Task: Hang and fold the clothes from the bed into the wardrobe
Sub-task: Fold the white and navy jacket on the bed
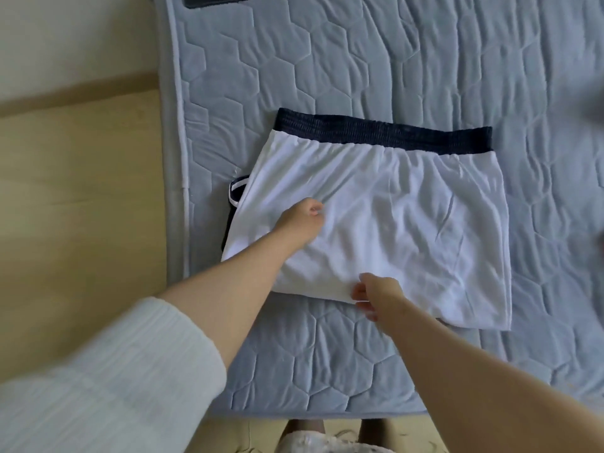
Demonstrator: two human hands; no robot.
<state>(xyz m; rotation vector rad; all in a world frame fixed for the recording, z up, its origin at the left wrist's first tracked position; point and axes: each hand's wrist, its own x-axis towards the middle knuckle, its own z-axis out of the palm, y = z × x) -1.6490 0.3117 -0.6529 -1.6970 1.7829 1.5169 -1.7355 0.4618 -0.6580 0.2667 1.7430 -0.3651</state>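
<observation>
White garment [392,217], navy waistband [382,135] on the far side, lying flat and part-folded on the bed [327,354] near its left edge; a navy-trimmed layer [236,191] shows beneath at the left side. Left hand [302,220]: fingers curled into the cloth, creases gathering at them, apparently pinching it. Right hand [376,295]: thumb and fingers nipping the near hem. Risk, as judged: the fabric is thin and slack, so turning it on two small pinches may slide the layers apart and spoil the fold.

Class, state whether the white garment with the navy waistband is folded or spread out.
Folded: the white garment forms a compact rectangle, a navy-trimmed layer showing beneath its left edge.
</observation>
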